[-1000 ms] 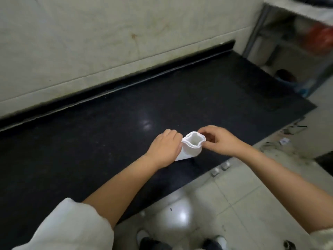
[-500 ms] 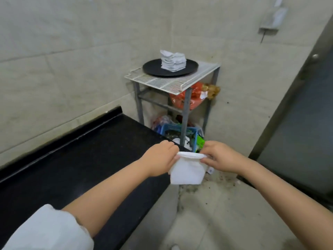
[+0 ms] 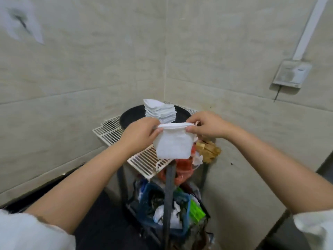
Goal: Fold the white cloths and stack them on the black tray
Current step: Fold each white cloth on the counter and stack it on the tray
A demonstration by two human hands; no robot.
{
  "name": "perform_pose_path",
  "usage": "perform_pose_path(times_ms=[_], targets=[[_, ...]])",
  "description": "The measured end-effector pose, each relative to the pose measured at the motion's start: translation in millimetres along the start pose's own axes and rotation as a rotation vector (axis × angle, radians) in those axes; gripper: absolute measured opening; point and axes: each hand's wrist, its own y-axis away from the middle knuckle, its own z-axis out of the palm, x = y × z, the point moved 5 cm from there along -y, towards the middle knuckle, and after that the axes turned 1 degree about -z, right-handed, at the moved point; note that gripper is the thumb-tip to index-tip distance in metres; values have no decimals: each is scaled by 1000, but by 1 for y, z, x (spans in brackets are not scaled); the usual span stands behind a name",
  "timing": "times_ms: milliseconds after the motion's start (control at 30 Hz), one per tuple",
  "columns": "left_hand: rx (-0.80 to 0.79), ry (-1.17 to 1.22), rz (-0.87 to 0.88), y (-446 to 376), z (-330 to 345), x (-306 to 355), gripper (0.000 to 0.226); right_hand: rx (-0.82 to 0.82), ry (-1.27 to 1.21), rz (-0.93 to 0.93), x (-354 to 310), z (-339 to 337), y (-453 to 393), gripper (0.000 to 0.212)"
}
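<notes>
While our left hand [image 3: 139,134] and right hand [image 3: 207,125] pinch its top corners, the folded white cloth [image 3: 173,141] hangs before the round black tray [image 3: 129,117] bearing a stack of folded white cloths [image 3: 161,111].

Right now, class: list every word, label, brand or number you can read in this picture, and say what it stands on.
None can be read.
Wall box: a small blue mark, too blurred to read.
Green packet in the bottom of the rack: no legible print.
Orange bags under the wire shelf: no legible print.
Folded white cloth: plain.
</notes>
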Motion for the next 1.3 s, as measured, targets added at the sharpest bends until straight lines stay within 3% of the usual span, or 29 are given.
perform_pose_path(times_ms=[67, 200, 333, 467, 533, 633, 867, 967, 1100, 1300], targets=[[-18, 7, -80, -38, 4, -10, 23, 7, -91, 18, 24, -11, -40, 8], [42, 14, -259, -108, 16, -39, 24, 79, -182, 12, 68, -29, -127, 14], [224, -73, -395, -175, 15, -66, 25, 262, -168, -139, 95, -49, -211, 17], [331, -176, -422, -220, 23, -87, 35, 382, -100, -277, 124, -43, -268, 16], [173, -241, -481, -223, 52, -97, 34, 285, -30, -305, 145, -12, -283, 20], [-122, -326, -586, -209, 100, -104, 31, -14, 115, -400, 168, 39, -289, 23], [-139, -272, -609, -199, 119, -98, 37, -212, 248, -451, 184, 50, -283, 17], [-110, -300, -648, -185, 111, -90, 43, -179, 291, -456, 167, 41, -277, 29], [-59, -391, -823, -127, 74, -89, 41, -145, 252, -517, 106, 35, -253, 38], [-54, -606, -1179, 60, -18, -50, 37, -155, 153, -812, -56, 64, -157, 39]])
